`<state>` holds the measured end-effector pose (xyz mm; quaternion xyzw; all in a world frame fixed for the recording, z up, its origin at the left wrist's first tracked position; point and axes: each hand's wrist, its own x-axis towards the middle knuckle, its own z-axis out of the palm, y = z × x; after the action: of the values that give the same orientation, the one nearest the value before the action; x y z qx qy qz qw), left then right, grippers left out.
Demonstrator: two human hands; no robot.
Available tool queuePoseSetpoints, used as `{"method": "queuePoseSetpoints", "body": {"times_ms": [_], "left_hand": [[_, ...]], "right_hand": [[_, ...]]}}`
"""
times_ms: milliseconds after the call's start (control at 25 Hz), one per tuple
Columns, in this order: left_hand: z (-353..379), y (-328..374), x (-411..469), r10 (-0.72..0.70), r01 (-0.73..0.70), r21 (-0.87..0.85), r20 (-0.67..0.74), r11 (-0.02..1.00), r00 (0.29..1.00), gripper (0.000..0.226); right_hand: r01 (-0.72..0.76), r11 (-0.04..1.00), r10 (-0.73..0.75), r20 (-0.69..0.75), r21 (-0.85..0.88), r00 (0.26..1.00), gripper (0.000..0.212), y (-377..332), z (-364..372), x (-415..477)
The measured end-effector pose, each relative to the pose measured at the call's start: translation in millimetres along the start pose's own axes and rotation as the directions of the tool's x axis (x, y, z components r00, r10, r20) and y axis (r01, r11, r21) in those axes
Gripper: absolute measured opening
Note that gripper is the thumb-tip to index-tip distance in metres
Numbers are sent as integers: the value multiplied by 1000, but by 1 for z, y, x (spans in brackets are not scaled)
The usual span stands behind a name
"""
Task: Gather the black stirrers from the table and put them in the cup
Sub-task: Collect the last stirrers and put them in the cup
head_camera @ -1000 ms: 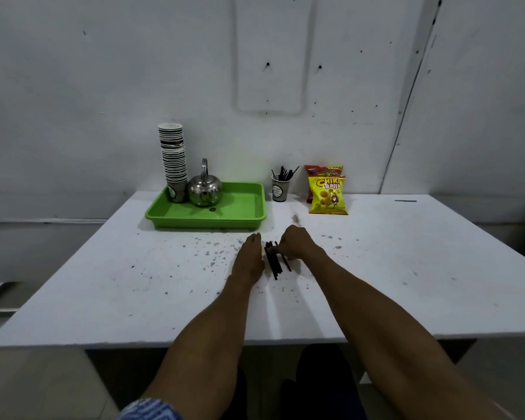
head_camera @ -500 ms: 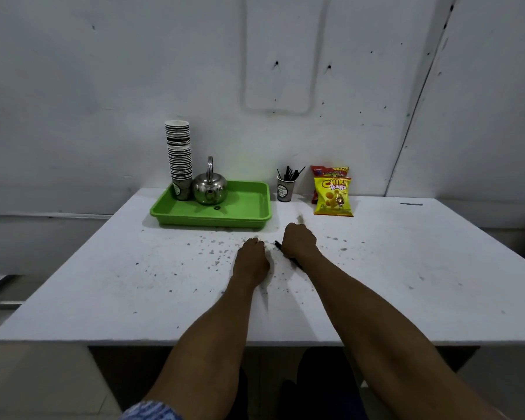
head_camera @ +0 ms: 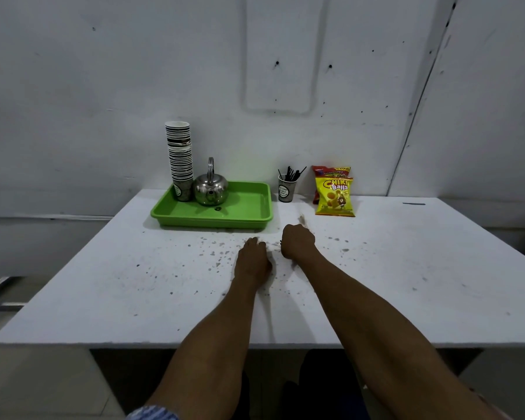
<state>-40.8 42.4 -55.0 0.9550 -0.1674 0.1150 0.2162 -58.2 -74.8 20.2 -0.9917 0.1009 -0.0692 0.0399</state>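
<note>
A small paper cup (head_camera: 286, 193) stands at the back of the white table (head_camera: 103, 283), right of the green tray, with several black stirrers (head_camera: 292, 174) sticking out of it. My right hand (head_camera: 297, 241) is closed into a fist on the table, a short way in front of the cup. The loose stirrers that lay here are hidden inside it. Just to its left, my left hand (head_camera: 252, 259) rests palm down on the table with nothing visible in it.
A green tray (head_camera: 246, 216) at the back left holds a tall stack of paper cups (head_camera: 180, 159) and a steel kettle (head_camera: 210, 189). Two snack bags (head_camera: 334, 195) stand right of the cup. A thin dark stick (head_camera: 413, 204) lies at the far right. Dark specks dot the tabletop.
The bundle of stirrers seen between my hands has vanished into my closing right fist. Both hands have shifted slightly away from me, toward the cup.
</note>
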Motion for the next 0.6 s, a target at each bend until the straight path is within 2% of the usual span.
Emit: {"method": "queuePoseSetpoints", "body": {"times_ms": [360,600], "left_hand": [[1,2,2,-38,38,-12,-6,999,999,38],[-1,5,2,-65,65,-15,9,998,998,44]], "right_hand": [[88,983,-94,-32,-160,995,23,1,8,-2],[98,988,-94,38,-119,995,27,16,-2,5]]}}
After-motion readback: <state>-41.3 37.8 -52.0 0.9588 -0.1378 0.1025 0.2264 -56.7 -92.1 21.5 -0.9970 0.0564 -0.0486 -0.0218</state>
